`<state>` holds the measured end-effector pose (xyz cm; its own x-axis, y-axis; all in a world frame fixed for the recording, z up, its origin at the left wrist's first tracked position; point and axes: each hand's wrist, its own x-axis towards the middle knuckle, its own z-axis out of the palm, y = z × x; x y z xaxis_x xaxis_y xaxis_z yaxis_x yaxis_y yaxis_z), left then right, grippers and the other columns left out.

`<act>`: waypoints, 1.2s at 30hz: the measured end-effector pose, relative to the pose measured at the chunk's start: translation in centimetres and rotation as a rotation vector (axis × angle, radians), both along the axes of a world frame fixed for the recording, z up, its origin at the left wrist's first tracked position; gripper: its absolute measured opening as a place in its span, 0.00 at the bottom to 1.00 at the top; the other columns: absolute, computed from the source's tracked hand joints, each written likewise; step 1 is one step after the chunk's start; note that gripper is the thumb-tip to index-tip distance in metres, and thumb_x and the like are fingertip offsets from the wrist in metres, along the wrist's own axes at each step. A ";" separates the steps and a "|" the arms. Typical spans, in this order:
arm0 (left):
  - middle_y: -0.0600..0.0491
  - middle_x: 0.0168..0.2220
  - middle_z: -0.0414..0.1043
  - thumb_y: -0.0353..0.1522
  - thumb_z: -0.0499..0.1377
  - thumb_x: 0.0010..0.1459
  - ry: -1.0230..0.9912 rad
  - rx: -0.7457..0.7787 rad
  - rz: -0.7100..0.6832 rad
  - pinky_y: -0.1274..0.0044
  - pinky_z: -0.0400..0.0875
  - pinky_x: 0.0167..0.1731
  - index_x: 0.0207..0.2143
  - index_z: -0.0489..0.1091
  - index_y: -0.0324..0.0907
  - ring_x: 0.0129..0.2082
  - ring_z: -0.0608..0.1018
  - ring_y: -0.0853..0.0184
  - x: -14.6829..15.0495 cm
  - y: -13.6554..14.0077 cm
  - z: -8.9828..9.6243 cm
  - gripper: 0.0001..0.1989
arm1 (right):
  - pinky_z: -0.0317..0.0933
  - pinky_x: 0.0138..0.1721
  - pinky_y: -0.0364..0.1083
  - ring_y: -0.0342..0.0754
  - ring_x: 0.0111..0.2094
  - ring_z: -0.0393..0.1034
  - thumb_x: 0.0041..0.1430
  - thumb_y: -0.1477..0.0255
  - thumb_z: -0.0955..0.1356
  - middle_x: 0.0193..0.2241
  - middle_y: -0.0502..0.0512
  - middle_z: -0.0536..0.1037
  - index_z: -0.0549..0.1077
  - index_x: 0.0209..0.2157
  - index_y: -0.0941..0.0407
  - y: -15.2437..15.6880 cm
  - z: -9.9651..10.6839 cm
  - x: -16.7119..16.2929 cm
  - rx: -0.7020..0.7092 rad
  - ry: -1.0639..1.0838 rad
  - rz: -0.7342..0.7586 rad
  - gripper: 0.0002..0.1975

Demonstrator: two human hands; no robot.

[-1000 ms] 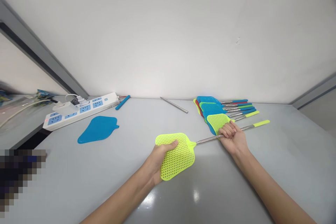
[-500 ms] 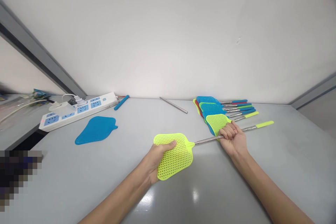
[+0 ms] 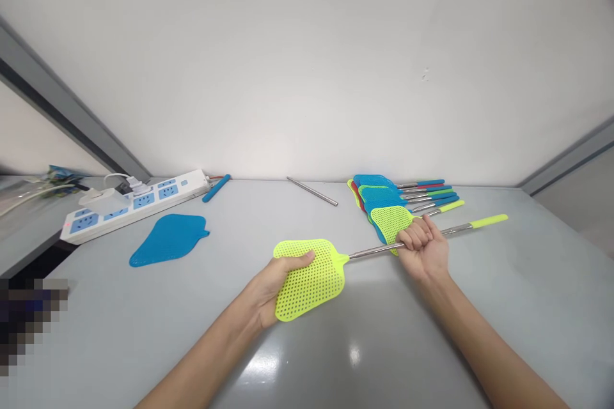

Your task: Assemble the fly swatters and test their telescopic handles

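Observation:
A yellow-green fly swatter (image 3: 316,281) with a metal telescopic rod is held level across the table between both hands. My left hand (image 3: 271,287) grips its perforated head, thumb on top and fingers hidden beneath. My right hand (image 3: 425,249) is closed round the rod, with the yellow grip (image 3: 489,222) sticking out to its right. Just behind my right hand lies a pile of fly swatters (image 3: 384,197) in blue, red and yellow-green, heads to the left and handles to the right. My right fist partly covers the nearest yellow-green one.
At the left lie a loose blue swatter head (image 3: 170,239) and a blue handle grip (image 3: 217,188). A bare metal rod (image 3: 313,191) rests near the wall. The white power strip (image 3: 139,204), with plugs in it, stands at the left edge of the grey table (image 3: 407,345).
Both hands keep their hold on the swatter. Its yellow grip now reaches slightly farther right of my right hand, and its head sits a little farther left. The view has shifted slightly.

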<state>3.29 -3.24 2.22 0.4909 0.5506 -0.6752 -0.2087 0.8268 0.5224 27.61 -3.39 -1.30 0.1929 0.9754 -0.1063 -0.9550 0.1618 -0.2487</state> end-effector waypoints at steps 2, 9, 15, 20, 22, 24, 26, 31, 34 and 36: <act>0.45 0.34 0.71 0.35 0.58 0.45 -0.008 0.024 -0.013 0.75 0.70 0.30 0.40 0.65 0.35 0.31 0.75 0.63 0.0 0.1 0.0 0.19 | 0.42 0.12 0.40 0.38 0.12 0.34 0.54 0.74 0.57 0.12 0.42 0.38 0.43 0.16 0.56 0.0 0.4 0.2 0.005 -0.014 0.022 0.17; 0.46 0.47 0.62 0.37 0.56 0.47 0.444 0.711 0.245 0.71 0.66 0.39 0.50 0.53 0.45 0.41 0.70 0.63 -0.8 1.5 0.0 0.27 | 0.43 0.13 0.40 0.39 0.12 0.35 0.53 0.74 0.57 0.12 0.42 0.39 0.43 0.16 0.56 -0.1 1.1 0.8 -0.002 -0.062 0.018 0.18; 0.53 0.55 0.50 0.38 0.50 0.52 1.078 1.570 -0.196 0.65 0.49 0.49 0.48 0.56 0.51 0.53 0.55 0.61 -0.3 0.4 -0.3 0.19 | 0.42 0.13 0.40 0.38 0.12 0.35 0.52 0.73 0.59 0.11 0.42 0.40 0.43 0.15 0.56 -0.2 1.4 0.1 -0.032 -0.137 -0.006 0.18; 0.55 0.35 0.66 0.37 0.44 0.56 1.006 1.661 -0.578 0.66 0.42 0.49 0.32 0.65 0.45 0.37 0.68 0.70 0.3 -0.8 -0.6 0.12 | 0.42 0.12 0.40 0.37 0.12 0.36 0.52 0.71 0.60 0.10 0.42 0.42 0.45 0.15 0.56 -0.5 1.1 -1.8 -0.078 -0.166 0.087 0.19; 0.56 0.28 0.64 0.38 0.44 0.56 0.948 1.651 -0.653 0.68 0.46 0.47 0.26 0.64 0.43 0.31 0.67 0.72 0.5 -1.2 -0.6 0.14 | 0.41 0.12 0.39 0.37 0.11 0.35 0.52 0.70 0.61 0.10 0.41 0.42 0.46 0.15 0.56 -0.6 0.9 -2.3 -0.091 -0.174 0.130 0.19; 0.56 0.25 0.62 0.37 0.42 0.56 0.898 1.628 -0.711 0.72 0.52 0.41 0.22 0.63 0.41 0.28 0.66 0.72 0.9 -1.7 -0.9 0.16 | 0.41 0.12 0.39 0.37 0.11 0.35 0.52 0.70 0.61 0.10 0.41 0.42 0.46 0.15 0.56 -0.7 0.9 -2.4 -0.095 -0.185 0.170 0.19; 0.55 0.23 0.61 0.33 0.39 0.58 0.868 1.588 -0.746 0.74 0.55 0.35 0.20 0.60 0.40 0.26 0.64 0.72 1.5 -2.5 -1.3 0.18 | 0.40 0.11 0.39 0.37 0.11 0.35 0.52 0.71 0.60 0.10 0.41 0.42 0.46 0.15 0.56 -0.6 0.9 -2.4 -0.097 -0.201 0.193 0.18; 0.55 0.19 0.58 0.30 0.37 0.58 0.910 1.484 -0.642 0.75 0.54 0.28 0.20 0.55 0.40 0.23 0.60 0.69 2.9 -4.4 -2.4 0.16 | 0.40 0.10 0.38 0.36 0.10 0.34 0.52 0.70 0.61 0.10 0.40 0.42 0.48 0.15 0.56 -0.5 0.8 -2.2 -0.111 -0.251 0.177 0.18; 0.55 0.19 0.57 0.31 0.37 0.57 0.911 1.412 -0.581 0.75 0.54 0.28 0.19 0.54 0.41 0.23 0.59 0.69 3.1 -4.6 -2.5 0.16 | 0.39 0.10 0.38 0.36 0.11 0.33 0.53 0.69 0.60 0.10 0.40 0.41 0.47 0.16 0.56 -0.5 0.3 -2.7 -0.104 -0.270 0.139 0.18; 0.55 0.19 0.57 0.32 0.37 0.57 0.936 1.372 -0.557 0.74 0.54 0.28 0.18 0.53 0.41 0.23 0.59 0.69 3.0 -4.4 -2.4 0.16 | 0.39 0.10 0.38 0.36 0.11 0.32 0.53 0.68 0.60 0.10 0.40 0.40 0.46 0.16 0.56 -0.6 0.0 -3.1 -0.097 -0.263 0.125 0.19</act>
<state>6.28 -7.68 -0.22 0.5544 0.8309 -0.0474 0.6742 -0.4150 0.6109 24.54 -3.98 -1.26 0.1055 0.9811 -0.1620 -0.8669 0.0109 -0.4984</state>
